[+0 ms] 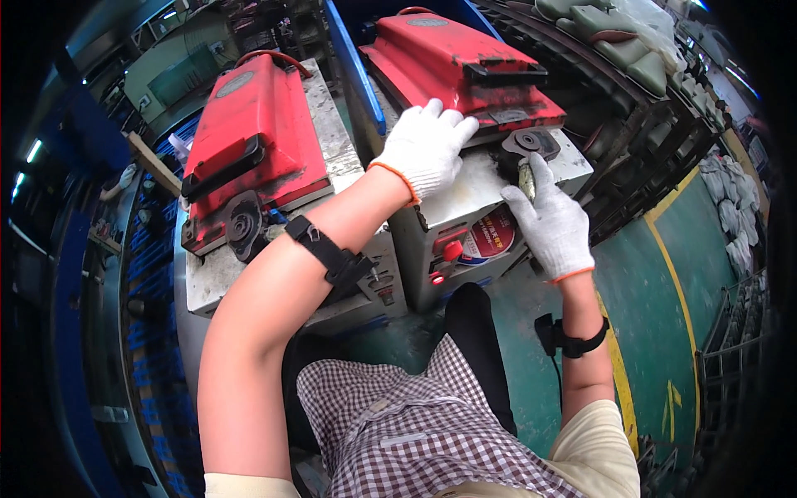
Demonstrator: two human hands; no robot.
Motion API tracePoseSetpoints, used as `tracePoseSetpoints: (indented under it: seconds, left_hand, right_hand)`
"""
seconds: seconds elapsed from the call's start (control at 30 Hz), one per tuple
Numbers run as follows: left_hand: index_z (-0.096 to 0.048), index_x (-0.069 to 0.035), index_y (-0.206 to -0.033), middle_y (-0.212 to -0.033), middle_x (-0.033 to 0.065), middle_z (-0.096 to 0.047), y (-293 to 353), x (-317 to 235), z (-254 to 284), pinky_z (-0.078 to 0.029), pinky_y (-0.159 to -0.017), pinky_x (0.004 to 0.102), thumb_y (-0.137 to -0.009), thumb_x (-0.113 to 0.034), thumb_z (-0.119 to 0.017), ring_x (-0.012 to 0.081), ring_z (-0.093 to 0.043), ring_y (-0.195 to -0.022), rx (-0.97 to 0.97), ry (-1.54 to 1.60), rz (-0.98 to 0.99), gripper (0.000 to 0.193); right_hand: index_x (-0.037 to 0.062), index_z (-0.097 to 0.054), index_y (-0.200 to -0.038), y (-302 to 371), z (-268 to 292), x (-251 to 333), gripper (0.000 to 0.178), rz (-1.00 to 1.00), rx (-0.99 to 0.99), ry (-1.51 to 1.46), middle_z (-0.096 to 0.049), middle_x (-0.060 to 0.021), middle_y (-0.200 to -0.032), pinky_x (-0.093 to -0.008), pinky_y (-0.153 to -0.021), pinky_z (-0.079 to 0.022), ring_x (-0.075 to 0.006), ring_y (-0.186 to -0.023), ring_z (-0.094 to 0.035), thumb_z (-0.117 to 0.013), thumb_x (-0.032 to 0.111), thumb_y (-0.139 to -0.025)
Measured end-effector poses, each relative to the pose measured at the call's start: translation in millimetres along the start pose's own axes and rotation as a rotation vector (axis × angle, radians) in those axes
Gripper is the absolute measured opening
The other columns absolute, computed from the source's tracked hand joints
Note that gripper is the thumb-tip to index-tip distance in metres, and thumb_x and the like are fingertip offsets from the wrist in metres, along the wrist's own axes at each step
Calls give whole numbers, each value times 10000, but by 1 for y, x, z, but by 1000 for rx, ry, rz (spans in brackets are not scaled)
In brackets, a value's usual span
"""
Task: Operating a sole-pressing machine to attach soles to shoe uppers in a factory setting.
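A round label (488,237) in red, white and dark tones, bearing pale characters, sits on the front of the right-hand white cabinet (423,249), beside a red knob (452,250) and a lit red switch (437,280). Two grey oval plates, one on the left red cover (274,137) and one on the right red cover (444,54), carry marks too small to read. Blue walls (359,70) flank the right cover; whether they form a bin cannot be told. Clear plastic (657,33) lies over grey-green pieces (643,70) at upper right. Blue crates (170,311) line the left side, their contents unclear.

The gloved right hand (554,228) pinches a narrow, worn handle (526,180) between thumb and fingers. It reaches up to a dark part with a round boss (531,141), which lies on the right cabinet's top, just before the red cover. The gloved left hand (425,149) is at that cover's front left edge, its fingers stretched out and slightly apart. A similar dark part (244,226) is at the front of the left cover.
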State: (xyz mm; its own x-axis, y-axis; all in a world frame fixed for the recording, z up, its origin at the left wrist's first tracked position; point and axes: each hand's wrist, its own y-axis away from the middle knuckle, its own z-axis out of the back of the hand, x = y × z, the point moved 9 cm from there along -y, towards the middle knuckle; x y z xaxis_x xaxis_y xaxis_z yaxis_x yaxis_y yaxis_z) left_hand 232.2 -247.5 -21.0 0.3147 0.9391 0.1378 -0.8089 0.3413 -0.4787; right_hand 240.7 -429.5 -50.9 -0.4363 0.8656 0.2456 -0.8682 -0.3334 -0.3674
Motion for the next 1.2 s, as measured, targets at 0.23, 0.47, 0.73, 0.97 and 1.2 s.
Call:
tracePoseSetpoints:
  seconds: [0.23,0.47,0.73,0.97,1.2]
  left_hand:
    - [-666,-114,-1236,-1121,143,-685,-41,30,77,-540,-920,464,-872,-134,-662,362,-662,-1064,-367,-56,-11,365]
    - [-656,-71,-1141,-1089,179,-649,-91,67,155,-495,-920,505,-850,-257,-692,387,-626,-1037,-707,-117,10,347]
    - [-703,-103,-1151,-1161,188,-678,-121,107,190,-500,-966,512,-888,-207,-529,393,-636,-1100,-658,-162,181,332]
    - [-710,-108,-1141,-1151,186,-679,-130,104,187,-514,-941,510,-877,-182,-533,397,-647,-1083,-669,-118,190,326]
    - [-666,-49,-1200,-1187,235,-655,-124,101,195,-472,-1023,504,-832,-238,-606,427,-611,-1135,-532,-42,109,418]
  right_hand:
    - [158,-717,-1275,-69,39,-11,480,57,-18,-413,-746,-160,-1122,-413,-942,-534,-343,-1084,-709,-570,527,-1007]
    - [-52,-357,-1581,-215,-42,15,925,232,381,-333,-473,-281,-1562,-354,-1207,-344,-343,-1463,-464,-645,556,-947]
    - [33,-220,-1651,-244,-127,68,1153,296,528,250,-366,-318,-1612,-403,-1229,-323,-410,-1518,-357,-652,729,-839]
    - [-13,-534,-1485,-287,-92,35,770,184,469,-609,-617,-196,-1442,-328,-1126,-410,-283,-1327,-580,-663,489,-915]
    - [136,-621,-1278,-179,-27,10,543,-405,542,-1197,-714,-30,-1071,-451,-837,-574,-194,-951,-697,-640,573,-956]
